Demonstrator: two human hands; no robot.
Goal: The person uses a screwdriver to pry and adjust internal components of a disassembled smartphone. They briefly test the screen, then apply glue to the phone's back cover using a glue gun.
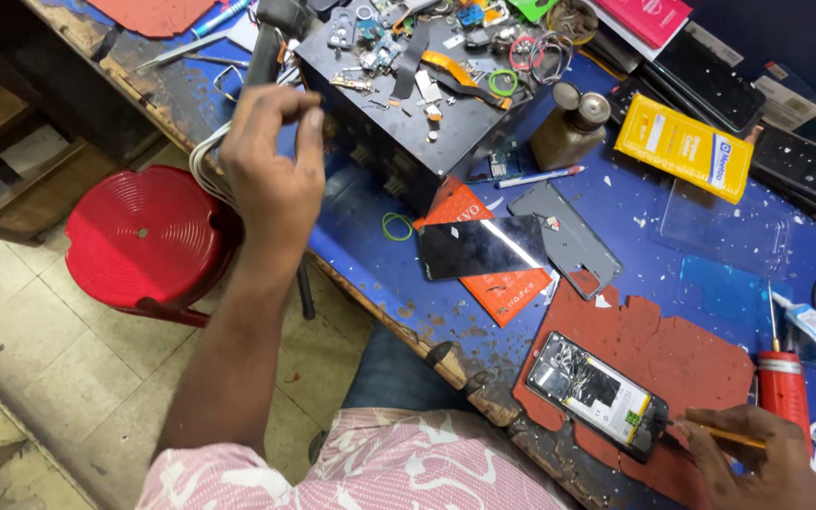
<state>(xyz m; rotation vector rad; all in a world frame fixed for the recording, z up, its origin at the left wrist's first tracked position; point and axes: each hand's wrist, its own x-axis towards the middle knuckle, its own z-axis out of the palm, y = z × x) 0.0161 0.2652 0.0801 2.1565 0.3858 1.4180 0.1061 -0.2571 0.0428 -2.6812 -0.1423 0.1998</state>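
My left hand [276,165] is raised over the table's left edge, its fingers closed around the lower end of a black tool handle [271,38]; white cable [208,161] loops beside the wrist. My right hand [767,463] rests at the lower right and pinches a thin orange-handled tool [729,437]. The tool's tip touches the bottom end of an opened phone [597,389], whose battery and inner parts show. The phone lies on a worn red mat [672,345] on the blue table [361,236].
A black box [399,142] topped with small parts stands at the back. Nearby lie a dark phone screen [479,247], a grey phone frame [569,231], a yellow packet [684,146], a small bottle [569,127] and a red screwdriver [784,378]. A red stool [144,241] stands left.
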